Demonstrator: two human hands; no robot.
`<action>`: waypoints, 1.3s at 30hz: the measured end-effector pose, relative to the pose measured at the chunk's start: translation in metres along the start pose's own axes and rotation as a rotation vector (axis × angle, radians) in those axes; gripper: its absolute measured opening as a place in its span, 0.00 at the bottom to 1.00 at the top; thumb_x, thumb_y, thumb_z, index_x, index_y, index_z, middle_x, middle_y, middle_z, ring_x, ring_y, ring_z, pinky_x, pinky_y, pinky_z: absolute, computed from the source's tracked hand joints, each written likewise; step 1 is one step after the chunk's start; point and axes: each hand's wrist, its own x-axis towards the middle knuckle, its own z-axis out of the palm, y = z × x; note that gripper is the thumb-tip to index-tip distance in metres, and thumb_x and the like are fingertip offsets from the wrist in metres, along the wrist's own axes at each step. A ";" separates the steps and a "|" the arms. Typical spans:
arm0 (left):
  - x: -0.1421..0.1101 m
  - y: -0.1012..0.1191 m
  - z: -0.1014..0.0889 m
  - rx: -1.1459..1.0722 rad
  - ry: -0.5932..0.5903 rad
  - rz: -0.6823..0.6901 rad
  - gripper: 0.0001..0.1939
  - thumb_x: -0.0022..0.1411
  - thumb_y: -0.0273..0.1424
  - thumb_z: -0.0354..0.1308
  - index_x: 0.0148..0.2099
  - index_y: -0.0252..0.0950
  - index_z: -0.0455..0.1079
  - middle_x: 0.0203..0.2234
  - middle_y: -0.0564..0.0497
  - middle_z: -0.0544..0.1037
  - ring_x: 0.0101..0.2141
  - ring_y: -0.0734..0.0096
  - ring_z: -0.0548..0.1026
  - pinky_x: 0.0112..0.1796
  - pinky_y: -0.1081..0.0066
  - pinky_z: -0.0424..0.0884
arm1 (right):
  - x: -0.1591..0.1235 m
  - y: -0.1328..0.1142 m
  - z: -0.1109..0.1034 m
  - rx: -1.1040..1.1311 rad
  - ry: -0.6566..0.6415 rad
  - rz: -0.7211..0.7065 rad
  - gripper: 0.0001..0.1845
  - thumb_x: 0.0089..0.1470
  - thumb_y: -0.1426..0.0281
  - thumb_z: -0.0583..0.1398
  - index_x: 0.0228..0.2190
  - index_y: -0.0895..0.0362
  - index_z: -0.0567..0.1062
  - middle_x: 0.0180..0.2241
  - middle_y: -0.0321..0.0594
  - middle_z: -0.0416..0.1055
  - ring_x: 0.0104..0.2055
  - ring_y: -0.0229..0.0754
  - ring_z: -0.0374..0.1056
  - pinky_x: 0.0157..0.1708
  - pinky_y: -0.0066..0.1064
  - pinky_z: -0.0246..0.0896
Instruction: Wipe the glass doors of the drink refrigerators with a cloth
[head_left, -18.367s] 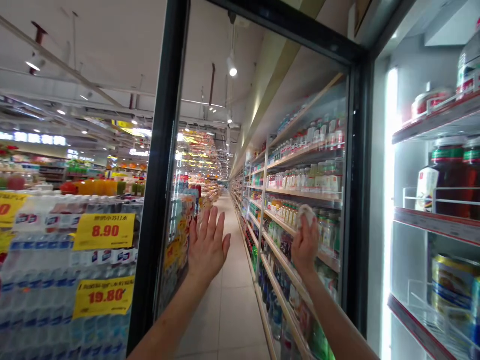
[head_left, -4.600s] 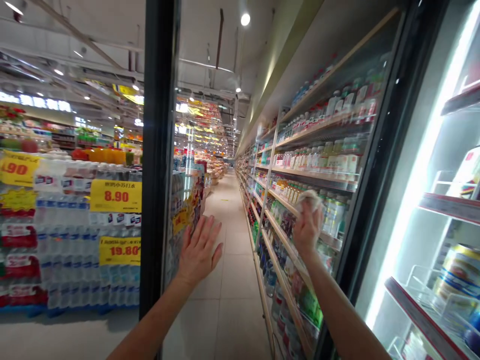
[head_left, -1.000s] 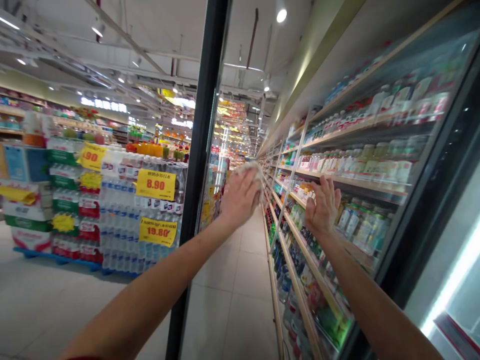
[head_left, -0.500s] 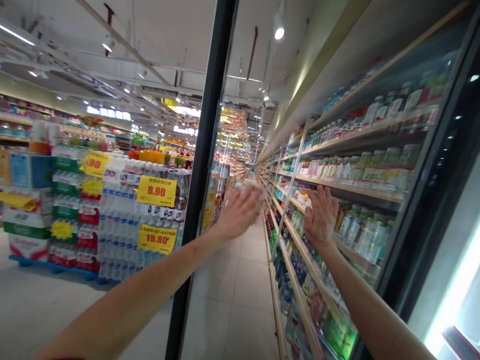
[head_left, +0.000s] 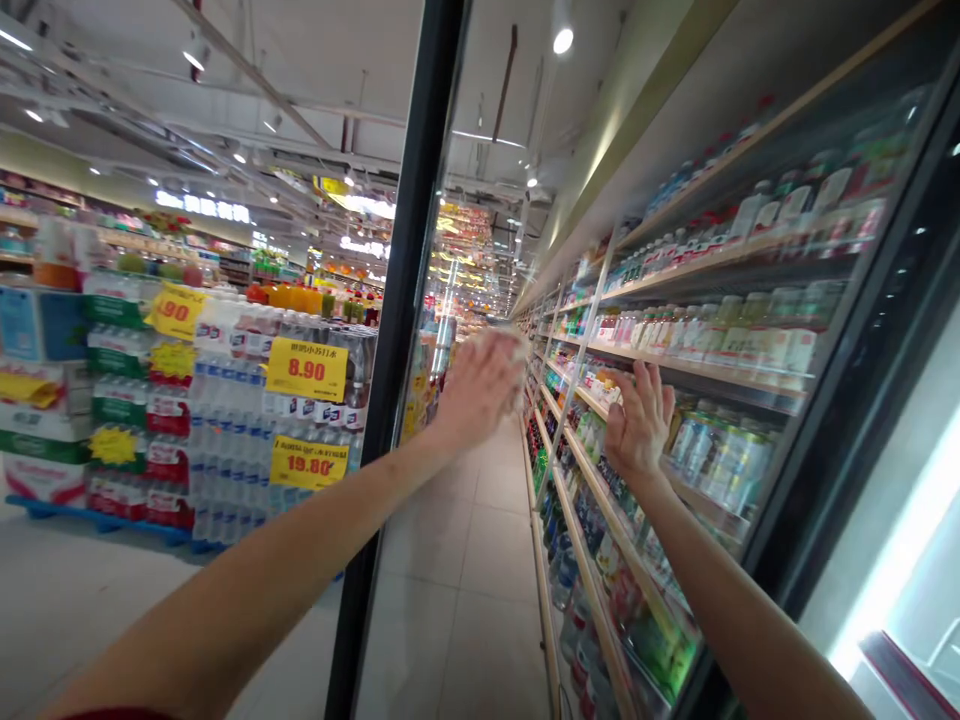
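Note:
My left hand (head_left: 480,390) lies flat and blurred over a pale cloth (head_left: 516,350) and presses it to the glass door (head_left: 427,620). Only the cloth's edge shows past the fingers. To the right, my right hand (head_left: 641,420) is raised at the same pane, fingers apart and bent a little, holding nothing. Whether its fingertips touch the glass I cannot tell. The door's black frame (head_left: 390,360) runs upright behind my left forearm.
Shelves of bottled drinks (head_left: 750,330) show in the pane on the right. On the left stand stacked packs of bottles (head_left: 232,450) on a blue pallet (head_left: 112,520), with yellow price signs (head_left: 306,370). A bright light strip (head_left: 892,560) glows at the far right.
My left hand and the cloth have shifted slightly down the glass. My right hand stays in nearly the same place, its fingers a little more bent. The view has turned slightly.

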 end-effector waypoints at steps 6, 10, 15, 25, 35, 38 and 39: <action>-0.042 0.034 0.005 -0.067 -0.214 0.548 0.20 0.62 0.34 0.45 0.57 0.44 0.58 0.61 0.55 0.54 0.62 0.67 0.46 0.60 0.59 0.47 | -0.001 0.002 -0.001 0.012 0.045 -0.044 0.23 0.55 0.70 0.48 0.52 0.54 0.63 0.59 0.46 0.56 0.63 0.46 0.47 0.58 0.47 0.41; 0.026 -0.029 -0.010 0.037 0.050 -0.094 0.22 0.62 0.35 0.47 0.58 0.41 0.56 0.62 0.47 0.53 0.62 0.59 0.43 0.59 0.51 0.45 | -0.001 0.003 -0.001 0.008 0.031 -0.022 0.23 0.55 0.70 0.47 0.52 0.54 0.64 0.58 0.46 0.58 0.63 0.46 0.47 0.58 0.48 0.42; 0.047 -0.033 -0.009 0.035 0.157 -0.276 0.23 0.61 0.32 0.47 0.57 0.31 0.57 0.61 0.39 0.50 0.63 0.56 0.40 0.59 0.54 0.48 | -0.001 0.002 -0.001 0.031 0.040 -0.015 0.24 0.54 0.71 0.48 0.53 0.54 0.63 0.58 0.46 0.57 0.62 0.47 0.47 0.58 0.48 0.41; 0.069 -0.032 -0.008 0.017 0.072 -0.050 0.20 0.63 0.32 0.45 0.57 0.35 0.59 0.60 0.43 0.54 0.62 0.61 0.45 0.59 0.57 0.48 | 0.009 0.013 -0.004 -0.025 0.024 0.031 0.28 0.55 0.67 0.49 0.57 0.56 0.56 0.60 0.51 0.53 0.63 0.50 0.46 0.57 0.52 0.41; 0.079 0.043 0.005 -0.025 -0.156 0.456 0.22 0.65 0.34 0.40 0.60 0.37 0.54 0.61 0.49 0.54 0.62 0.68 0.47 0.60 0.62 0.46 | 0.019 0.029 -0.008 -0.072 0.084 0.191 0.29 0.56 0.66 0.48 0.59 0.56 0.53 0.61 0.51 0.51 0.63 0.51 0.44 0.57 0.55 0.39; 0.114 0.000 -0.012 -0.004 -0.042 0.158 0.22 0.65 0.35 0.41 0.59 0.36 0.55 0.61 0.47 0.54 0.62 0.64 0.47 0.59 0.58 0.46 | 0.018 0.028 -0.010 -0.073 0.084 0.183 0.29 0.56 0.66 0.48 0.59 0.56 0.52 0.60 0.51 0.51 0.63 0.52 0.45 0.57 0.55 0.40; 0.126 -0.015 -0.018 -0.003 0.036 0.024 0.21 0.65 0.34 0.41 0.58 0.35 0.56 0.61 0.46 0.54 0.62 0.63 0.46 0.59 0.57 0.46 | 0.019 0.028 -0.011 -0.082 0.078 0.180 0.30 0.56 0.66 0.48 0.59 0.56 0.51 0.60 0.51 0.51 0.63 0.52 0.45 0.57 0.55 0.40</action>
